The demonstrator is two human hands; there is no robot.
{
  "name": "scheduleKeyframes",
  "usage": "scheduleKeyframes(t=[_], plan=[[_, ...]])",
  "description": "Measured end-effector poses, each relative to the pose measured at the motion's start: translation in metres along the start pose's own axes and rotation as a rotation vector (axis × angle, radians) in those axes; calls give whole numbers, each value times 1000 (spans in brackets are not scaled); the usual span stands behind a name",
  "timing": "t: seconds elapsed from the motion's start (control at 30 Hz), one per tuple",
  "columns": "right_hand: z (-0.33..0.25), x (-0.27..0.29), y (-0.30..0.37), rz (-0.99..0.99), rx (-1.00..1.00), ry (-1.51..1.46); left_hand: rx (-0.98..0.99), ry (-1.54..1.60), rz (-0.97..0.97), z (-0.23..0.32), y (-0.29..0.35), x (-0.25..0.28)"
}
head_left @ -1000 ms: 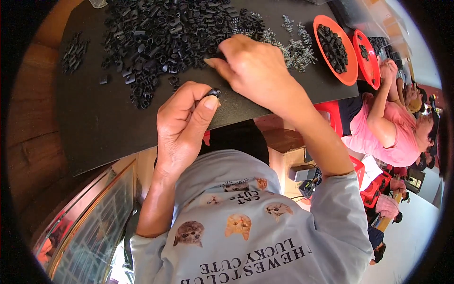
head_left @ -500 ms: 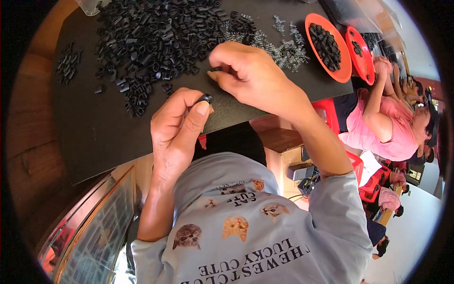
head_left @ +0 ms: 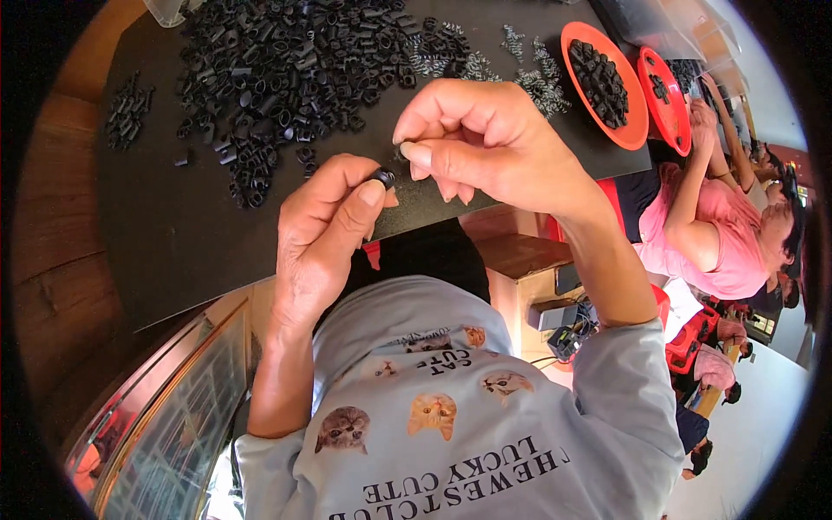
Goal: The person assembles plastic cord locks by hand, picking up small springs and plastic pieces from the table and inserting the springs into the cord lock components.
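My left hand (head_left: 325, 225) is closed, with a small black plastic part (head_left: 384, 177) of rounded shape pinched between thumb and forefinger. Just to the right of it, my right hand (head_left: 485, 143) pinches thumb and forefinger together; a tiny dark speck shows at their tips, too small to name. The two hands are close but apart, above the near edge of the dark table (head_left: 182, 251). Beyond them spreads a big heap of black plastic parts (head_left: 295, 74), several of them short tubes. Small metal springs (head_left: 542, 87) lie behind my right hand.
An orange plate (head_left: 637, 130) of black parts stands at the right, with a red plate (head_left: 666, 102) beside it. A small pile of black pieces (head_left: 130, 113) lies far left. Clear plastic bins (head_left: 667, 30) stand at the back right. A person in pink (head_left: 693, 217) sits to the right.
My right hand has come down and nearer to the left hand, and its fingertips now pinch closer together. The dark piece at its fingertips shows less now. My left hand has barely moved.
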State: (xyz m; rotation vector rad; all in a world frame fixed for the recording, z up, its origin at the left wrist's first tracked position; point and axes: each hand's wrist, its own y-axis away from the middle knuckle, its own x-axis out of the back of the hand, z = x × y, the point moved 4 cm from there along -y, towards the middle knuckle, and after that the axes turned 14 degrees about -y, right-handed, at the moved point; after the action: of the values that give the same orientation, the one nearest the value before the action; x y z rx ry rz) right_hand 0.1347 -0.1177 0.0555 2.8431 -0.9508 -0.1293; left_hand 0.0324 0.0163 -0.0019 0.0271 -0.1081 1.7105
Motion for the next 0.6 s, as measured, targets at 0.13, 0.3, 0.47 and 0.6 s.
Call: scheduleKeyframes(t=[0.13, 0.3, 0.47, 0.6], plan=[[-3, 0, -1, -68, -42, -70, 19, -2, -34, 0, 0, 0], [-7, 0, -2, -141, -103, -78, 44, 7, -65, 2, -1, 0], [-10, -3, -2, -126, -117, -75, 80, 105, -81, 2, -3, 0], [-9, -4, -4, -135, -137, -45, 115, 177, -134, 4, -3, 3]])
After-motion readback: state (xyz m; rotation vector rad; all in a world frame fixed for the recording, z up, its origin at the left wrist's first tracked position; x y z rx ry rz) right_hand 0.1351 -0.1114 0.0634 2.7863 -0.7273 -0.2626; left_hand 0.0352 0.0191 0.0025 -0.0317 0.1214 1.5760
